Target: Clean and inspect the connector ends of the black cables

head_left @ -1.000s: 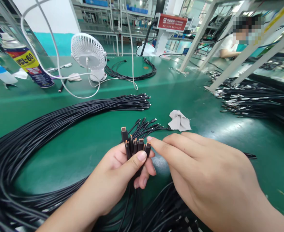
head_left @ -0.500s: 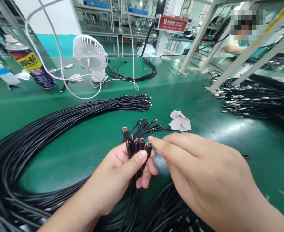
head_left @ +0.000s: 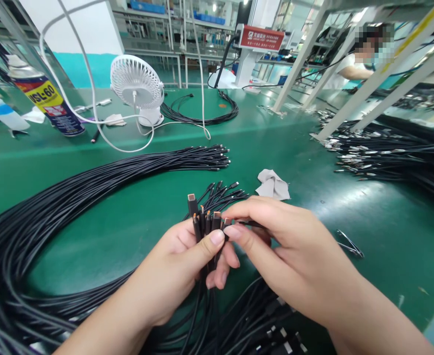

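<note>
Connectors (head_left: 208, 223) of several black cables, their tips showing orange, are held upright in a small fan by the left hand (head_left: 187, 261), whose thumb is pressed across them and whose fingers are curled behind. The rightmost connector (head_left: 227, 222) is met by the right hand (head_left: 286, 241): its thumb and index finger are almost closed at the tip, with the remaining fingers bent. Whether that connector is gripped or only touched cannot be told, and a dark strip beneath the index finger is too hidden to be named. Just beyond the held group, a small bunch of cable ends (head_left: 218, 197) is laid on the green table (head_left: 305, 170), near a crumpled grey cloth (head_left: 272, 185). Tweezers (head_left: 350, 244) are placed to the right of the right hand. At the near edge, more connectors (head_left: 281, 337) are heaped. The left side is filled by a long, curved bundle of cables (head_left: 91, 180), and another pile (head_left: 397, 153) is stacked at far right. At far left, a white fan (head_left: 137, 84) and a spray can (head_left: 50, 101) are stood.
</note>
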Action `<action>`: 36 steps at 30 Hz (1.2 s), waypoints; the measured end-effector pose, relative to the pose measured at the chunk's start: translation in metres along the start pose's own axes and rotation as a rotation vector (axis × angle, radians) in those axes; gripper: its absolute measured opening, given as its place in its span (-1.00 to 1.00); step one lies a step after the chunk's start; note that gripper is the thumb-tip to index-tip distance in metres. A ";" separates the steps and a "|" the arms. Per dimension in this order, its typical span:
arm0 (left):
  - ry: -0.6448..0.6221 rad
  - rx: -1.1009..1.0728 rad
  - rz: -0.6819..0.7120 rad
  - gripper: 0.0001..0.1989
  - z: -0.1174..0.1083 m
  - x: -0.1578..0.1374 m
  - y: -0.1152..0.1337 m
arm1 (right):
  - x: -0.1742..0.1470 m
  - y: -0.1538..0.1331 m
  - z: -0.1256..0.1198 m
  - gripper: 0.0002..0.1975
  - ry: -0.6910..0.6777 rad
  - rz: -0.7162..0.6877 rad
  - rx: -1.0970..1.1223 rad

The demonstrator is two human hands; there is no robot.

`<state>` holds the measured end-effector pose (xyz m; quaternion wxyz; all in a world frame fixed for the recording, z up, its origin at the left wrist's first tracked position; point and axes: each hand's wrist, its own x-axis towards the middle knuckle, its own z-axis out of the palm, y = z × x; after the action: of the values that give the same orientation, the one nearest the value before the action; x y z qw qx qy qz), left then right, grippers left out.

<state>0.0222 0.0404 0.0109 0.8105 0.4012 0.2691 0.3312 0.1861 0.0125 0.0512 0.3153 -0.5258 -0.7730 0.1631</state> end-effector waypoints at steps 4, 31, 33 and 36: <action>-0.036 -0.053 -0.028 -0.82 0.000 -0.002 0.001 | 0.010 0.003 0.005 -0.78 -0.036 0.022 0.305; 0.167 -0.089 0.061 -0.87 0.004 0.000 0.005 | -0.003 -0.002 0.004 -0.82 0.151 -0.263 -0.366; 0.173 -0.085 0.083 -0.88 0.004 0.000 0.004 | -0.003 -0.002 0.004 -0.81 0.157 -0.283 -0.396; 0.165 -0.090 0.080 -0.87 0.003 0.000 0.003 | -0.004 -0.003 0.003 -0.78 0.164 -0.310 -0.439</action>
<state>0.0236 0.0402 0.0148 0.7890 0.3460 0.3037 0.4069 0.1828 0.0083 0.0492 0.2764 -0.4686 -0.8329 -0.1015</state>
